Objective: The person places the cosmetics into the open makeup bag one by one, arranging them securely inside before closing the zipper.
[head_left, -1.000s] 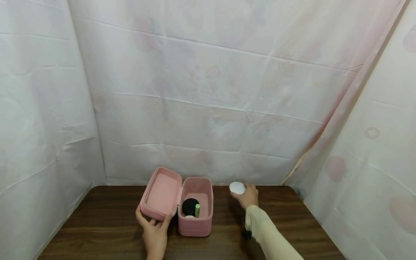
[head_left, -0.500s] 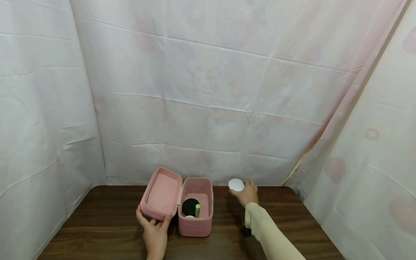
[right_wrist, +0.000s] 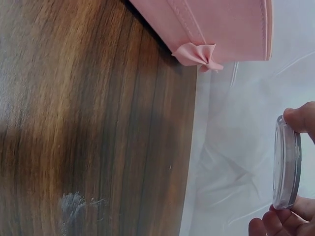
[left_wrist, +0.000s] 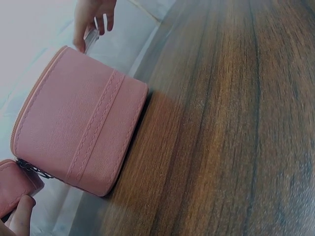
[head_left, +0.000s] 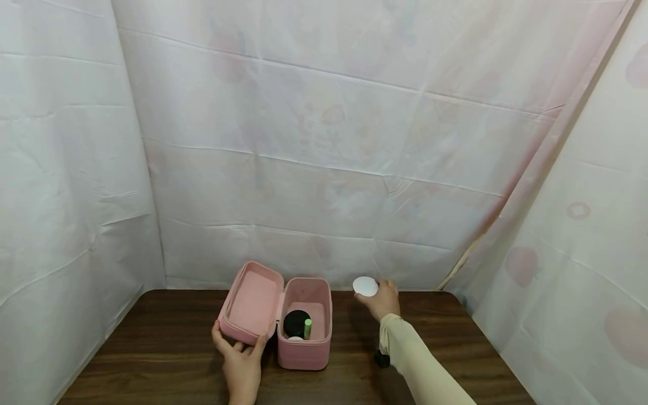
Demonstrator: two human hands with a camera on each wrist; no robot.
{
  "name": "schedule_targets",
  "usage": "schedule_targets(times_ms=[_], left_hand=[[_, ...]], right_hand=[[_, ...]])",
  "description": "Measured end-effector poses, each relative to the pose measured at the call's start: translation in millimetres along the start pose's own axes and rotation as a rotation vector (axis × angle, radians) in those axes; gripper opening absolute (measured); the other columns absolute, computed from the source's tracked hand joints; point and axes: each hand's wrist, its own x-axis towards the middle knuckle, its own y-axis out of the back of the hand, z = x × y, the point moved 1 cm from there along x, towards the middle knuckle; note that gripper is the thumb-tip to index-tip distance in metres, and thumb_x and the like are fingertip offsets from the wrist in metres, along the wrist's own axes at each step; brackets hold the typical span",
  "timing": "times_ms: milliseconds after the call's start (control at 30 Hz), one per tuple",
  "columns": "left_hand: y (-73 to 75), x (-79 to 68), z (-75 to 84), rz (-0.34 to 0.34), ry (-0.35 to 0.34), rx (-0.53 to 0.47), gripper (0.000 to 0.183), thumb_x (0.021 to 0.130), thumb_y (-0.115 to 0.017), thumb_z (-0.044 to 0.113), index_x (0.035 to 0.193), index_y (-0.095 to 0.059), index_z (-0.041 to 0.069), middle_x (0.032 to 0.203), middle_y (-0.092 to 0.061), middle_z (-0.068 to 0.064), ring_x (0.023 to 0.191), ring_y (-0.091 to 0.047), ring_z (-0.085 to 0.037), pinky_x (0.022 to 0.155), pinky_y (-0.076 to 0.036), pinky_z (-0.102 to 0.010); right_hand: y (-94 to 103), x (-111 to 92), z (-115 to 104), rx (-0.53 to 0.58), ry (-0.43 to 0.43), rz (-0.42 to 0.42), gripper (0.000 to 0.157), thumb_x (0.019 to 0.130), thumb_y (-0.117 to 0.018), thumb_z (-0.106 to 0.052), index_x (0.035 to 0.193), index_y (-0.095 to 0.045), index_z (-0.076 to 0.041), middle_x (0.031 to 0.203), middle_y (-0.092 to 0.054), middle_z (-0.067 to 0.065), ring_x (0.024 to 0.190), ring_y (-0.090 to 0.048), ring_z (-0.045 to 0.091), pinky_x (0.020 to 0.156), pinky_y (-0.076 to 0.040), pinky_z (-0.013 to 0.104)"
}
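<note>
A pink vanity case (head_left: 304,358) stands on the table, its lid (head_left: 252,304) swung out to the left. My left hand (head_left: 240,365) grips the lid's near edge between thumb and fingers. To the right of the case, my right hand (head_left: 383,302) pinches a round flat case (head_left: 365,286) with a white top by its rim. In the right wrist view this flat case (right_wrist: 286,164) has a thick clear side and is held above the table. Inside the vanity case lie a black round item (head_left: 296,323), a green-capped tube (head_left: 307,328) and a partly hidden white item (head_left: 296,338).
Dark wood-grain table (head_left: 152,349) surrounds the vanity case. Pale patterned curtains (head_left: 314,169) hang behind the far edge and on both sides. A pink bow (right_wrist: 199,55) sticks out from the vanity case's side. A small black object (head_left: 382,359) shows under the right sleeve.
My right hand has shifted a little to the left and up in the head view, carrying the round flat case. The left hand and the vanity case's lid stay where they were.
</note>
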Motion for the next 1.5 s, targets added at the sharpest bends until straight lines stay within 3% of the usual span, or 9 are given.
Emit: schedule_targets(times_ms=[500,1067,1500], left_hand=[[1.4,-0.8,-1.7,0.018,-0.004,0.004,0.112,0.085,-0.079,0.027,0.153,0.009,0.040,0.123,-0.055,-0.042,0.100,-0.067,-0.044,0.067,-0.052,-0.022],[-4.3,-1.4,-2.5,0.010,0.004,0.029,0.111,0.087,-0.077,0.028,0.153,0.011,0.041,0.122,-0.059,-0.036,0.096,-0.069,-0.037,0.069,-0.053,-0.025],[-6.8,-4.5,2.5,0.015,-0.003,0.027,0.110,0.087,-0.077,0.028,0.154,0.010,0.040,0.121,-0.061,-0.035,0.091,-0.070,-0.033,0.067,-0.053,-0.023]], right_hand=[[-17.8,-1,-27,0.030,0.066,-0.003,0.077,0.071,-0.086,-0.040,0.131,-0.057,0.000,0.125,-0.053,0.022,0.114,-0.049,0.039,0.088,-0.049,0.056],[-32.5,-6,-55,0.050,0.087,-0.020,0.077,0.071,-0.086,-0.041,0.131,-0.058,-0.002,0.120,-0.054,0.019,0.113,-0.048,0.038,0.084,-0.051,0.056],[-40.8,-10,-73,-0.012,0.173,0.001,0.074,0.068,-0.088,-0.041,0.125,-0.063,-0.002,0.120,-0.058,0.018,0.112,-0.048,0.037,0.091,-0.048,0.054]])
